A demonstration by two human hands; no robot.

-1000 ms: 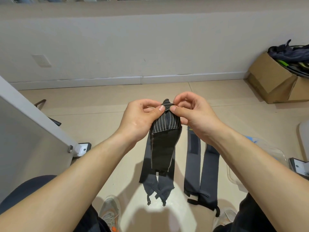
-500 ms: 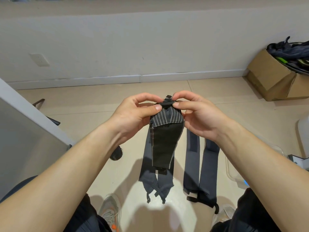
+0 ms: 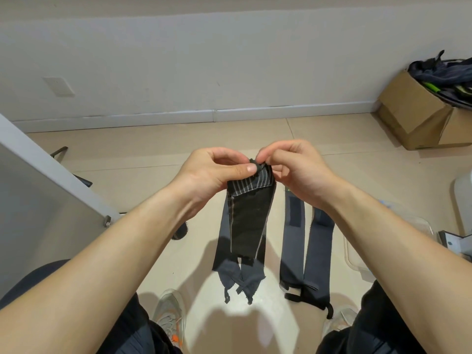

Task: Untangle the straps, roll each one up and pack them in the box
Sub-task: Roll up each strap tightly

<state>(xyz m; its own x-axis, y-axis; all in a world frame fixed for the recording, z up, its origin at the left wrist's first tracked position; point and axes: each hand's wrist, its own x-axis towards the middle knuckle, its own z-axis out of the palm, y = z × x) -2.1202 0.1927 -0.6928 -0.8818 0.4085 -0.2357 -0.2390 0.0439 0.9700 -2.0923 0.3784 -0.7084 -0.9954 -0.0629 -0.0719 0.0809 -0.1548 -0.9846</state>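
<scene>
Head view: we hold a black fabric strap with a grey-striped elastic band at its top [image 3: 249, 215] up at the centre of the frame, above a beige tiled floor [image 3: 158, 154]. Our left hand [image 3: 212, 172] pinches the striped band from the 9 o'clock side, thumb flat on the cloth and fingers curled behind it. Our right hand [image 3: 298, 172] closes in from 3 o'clock, thumb and forefinger nipping the small dark tip at the strap's upper end. The two hands almost meet there. The strap hangs down toward 6 o'clock, and its loose, tapered ends dangle above our grey sneaker with orange trim [image 3: 169, 318].

At 4 o'clock, two dark grey straps [image 3: 305, 249] lie flat on the floor side by side. Just beyond them, partly hidden by our right forearm, sits a clear plastic box [image 3: 353, 261]; we cannot tell what it holds.

At 2 o'clock a brown cardboard carton [image 3: 413, 116] stands against the pale wall, heaped with dark straps and some green-trimmed ones. A white slanting panel [image 3: 51, 180] fills the 9 o'clock edge.
</scene>
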